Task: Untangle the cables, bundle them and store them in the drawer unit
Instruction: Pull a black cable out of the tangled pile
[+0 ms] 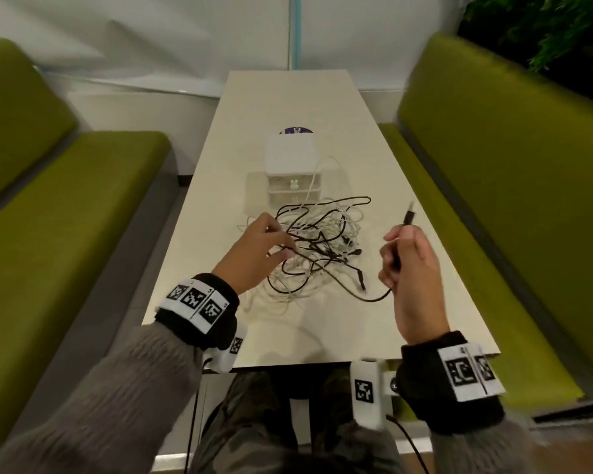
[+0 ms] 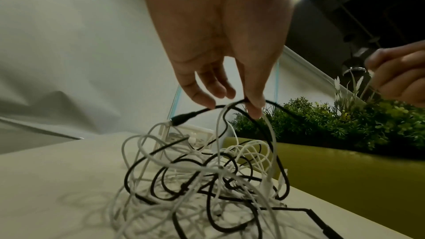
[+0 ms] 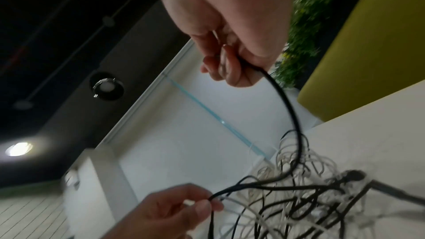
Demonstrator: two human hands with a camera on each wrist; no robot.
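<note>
Two hands working at a knot of black and white cables on the bench.

At the left, the left hand [image 1: 259, 249] has its grip pinched on a black cable [image 2: 230, 106] at the near-left edge of the cable tangle [image 1: 317, 249], lifting that strand above the heap. The tangle lies on the bench [image 1: 322, 330] just in front of the small white drawer unit [image 1: 293, 172], with one white cable [image 1: 314, 179] running up across the unit's front. At the right, the right hand [image 1: 409, 268] is raised beside the heap, its grip closed round a black cable end, the plug [image 1: 408, 217] sticking up past the fingers.
</note>
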